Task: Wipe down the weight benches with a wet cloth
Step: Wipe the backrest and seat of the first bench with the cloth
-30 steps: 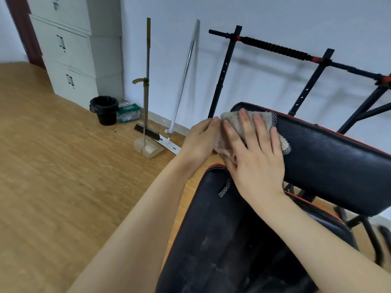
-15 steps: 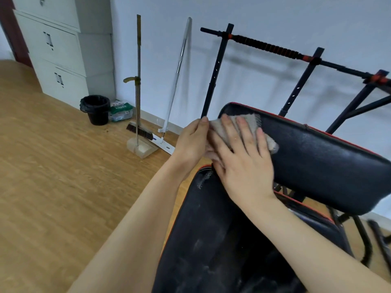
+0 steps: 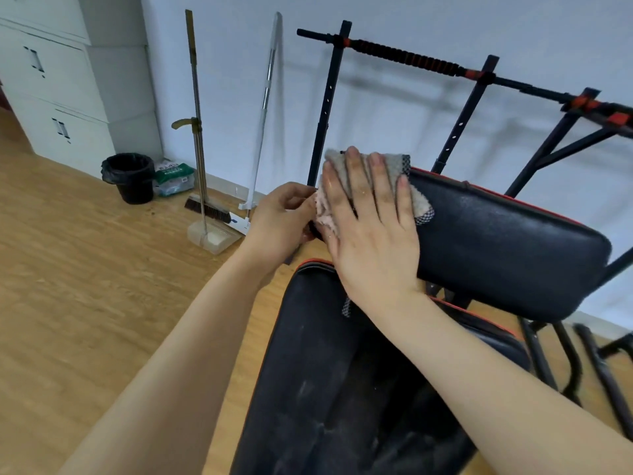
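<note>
A black padded backrest (image 3: 496,241) with red piping stands tilted up above the black seat pad (image 3: 329,389), whose surface looks dusty. A beige wet cloth (image 3: 390,166) lies over the backrest's left end. My right hand (image 3: 370,228) presses flat on the cloth with straight, spread fingers. My left hand (image 3: 281,221) is at the backrest's left edge, its curled fingers pinching the cloth's pale left corner (image 3: 323,214).
A black rack with a red-marked bar (image 3: 404,56) stands behind the bench against the wall. A broom with dustpan (image 3: 205,214) and a mop (image 3: 263,108) lean left of it. A black bin (image 3: 130,176), a packet and white cabinets (image 3: 58,97) sit further left on the wooden floor.
My right hand has slid the cloth up toward the top edge of the backrest's left end. My left hand has kept its place at the pad's left edge.
</note>
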